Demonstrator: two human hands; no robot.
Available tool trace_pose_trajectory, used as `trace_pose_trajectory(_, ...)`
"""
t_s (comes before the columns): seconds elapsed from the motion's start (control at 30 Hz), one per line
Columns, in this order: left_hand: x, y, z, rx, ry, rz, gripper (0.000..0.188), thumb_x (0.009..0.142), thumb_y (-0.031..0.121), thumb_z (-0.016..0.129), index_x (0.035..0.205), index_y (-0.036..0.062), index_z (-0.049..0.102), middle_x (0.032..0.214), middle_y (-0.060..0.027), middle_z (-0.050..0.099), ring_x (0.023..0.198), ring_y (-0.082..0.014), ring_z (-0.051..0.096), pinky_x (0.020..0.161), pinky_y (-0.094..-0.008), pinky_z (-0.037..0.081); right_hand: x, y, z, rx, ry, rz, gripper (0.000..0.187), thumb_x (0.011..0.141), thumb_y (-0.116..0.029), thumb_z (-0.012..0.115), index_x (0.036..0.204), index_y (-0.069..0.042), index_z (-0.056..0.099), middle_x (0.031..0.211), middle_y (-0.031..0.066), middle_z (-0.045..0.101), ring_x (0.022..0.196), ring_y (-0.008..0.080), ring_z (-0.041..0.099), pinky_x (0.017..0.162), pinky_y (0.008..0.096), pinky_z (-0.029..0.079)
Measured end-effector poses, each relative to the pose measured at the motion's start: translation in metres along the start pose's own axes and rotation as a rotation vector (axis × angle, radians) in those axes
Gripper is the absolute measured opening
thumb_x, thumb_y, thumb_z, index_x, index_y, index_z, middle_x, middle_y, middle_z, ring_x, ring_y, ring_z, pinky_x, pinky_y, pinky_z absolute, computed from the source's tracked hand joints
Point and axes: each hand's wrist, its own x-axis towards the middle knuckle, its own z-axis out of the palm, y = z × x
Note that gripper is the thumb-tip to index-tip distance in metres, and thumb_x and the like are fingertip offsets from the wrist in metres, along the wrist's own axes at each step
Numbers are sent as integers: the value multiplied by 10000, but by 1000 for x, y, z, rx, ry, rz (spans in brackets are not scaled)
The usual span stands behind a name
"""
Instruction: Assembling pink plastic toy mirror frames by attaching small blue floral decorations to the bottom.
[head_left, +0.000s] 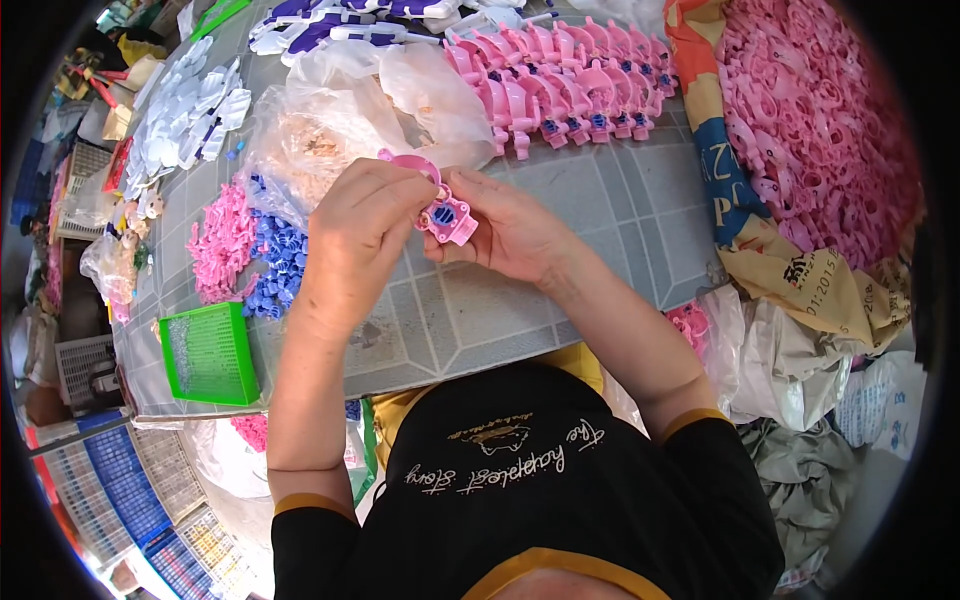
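Observation:
Over the table's middle, my two hands meet at a pink plastic toy part (459, 228) with a curved arm and a blue piece set in its face. My left hand (360, 215) is closed, its thumb and fingers pinched at the upper side of the part by the curved arm. From the other side, my right hand (515, 230) grips the part, thumb above and fingers curled beneath. Whether a further small piece sits between my left fingertips is hidden. Small pink pieces (222, 243) and small blue pieces (276, 262) lie heaped left of my left hand.
Rows of pink parts with blue inserts (560, 95) lie at the back. Clear plastic bags (350, 90) stand behind my hands. A green basket (250, 355) sits at the near left edge, white parts (185, 105) far left. A large sack (735, 190) of pink parts flanks the right side.

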Motion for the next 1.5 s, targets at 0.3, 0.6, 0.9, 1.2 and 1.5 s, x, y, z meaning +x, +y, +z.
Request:
trace_pose_trajectory(0.3, 1, 1, -2, -14, -105, 51, 202, 792, -51, 722, 986, 4, 725, 967, -132, 723, 915, -316, 683, 769, -378, 559, -1, 1, 6, -77, 68, 45, 342, 1111, -372, 461, 1198, -68, 594, 938, 78, 706, 709, 166, 697, 629, 307, 591)
trace_pose_trajectory(0.6, 3, -6, 1, -27, -139, 200, 206, 766, -33, 725, 971, -10, 720, 951, -140, 718, 910, -327, 686, 790, -386, 568, 1, 5, -10, -3, -17, 124, 354, 1104, -364, 462, 1192, -48, 595, 884, 83, 683, 625, 169, 648, 610, 304, 554)
trace_pose_trajectory(0.9, -10, 12, -2, -75, 19, -144, 241, 802, -65, 762, 1033, -6, 731, 1016, -133, 732, 963, -308, 680, 844, -372, 550, -2, 3, 6, -140, 32, 58, 376, 1108, -349, 458, 1331, -57, 538, 1044, 87, 700, 803, 227, 713, 743, 381, 613)
trace_pose_trajectory(1.2, -74, -17, -64, 477, 322, -204, 173, 816, -63, 745, 979, -9, 733, 965, -152, 739, 918, -337, 703, 842, -409, 550, 3, 8, 0, -355, 83, -51, 172, 1007, -176, 656, 1126, -65, 601, 1115, 90, 675, 994, 202, 701, 880, 376, 595)
trace_pose_trajectory(1.5, -162, -99, -143, 638, 83, -744, 133, 885, 95, 697, 982, 51, 776, 980, -154, 741, 968, -346, 692, 877, -435, 538, -4, 11, 11, -531, 196, -36, 234, 924, -40, 728, 1109, -78, 590, 1014, 38, 660, 878, 179, 713, 784, 297, 573)
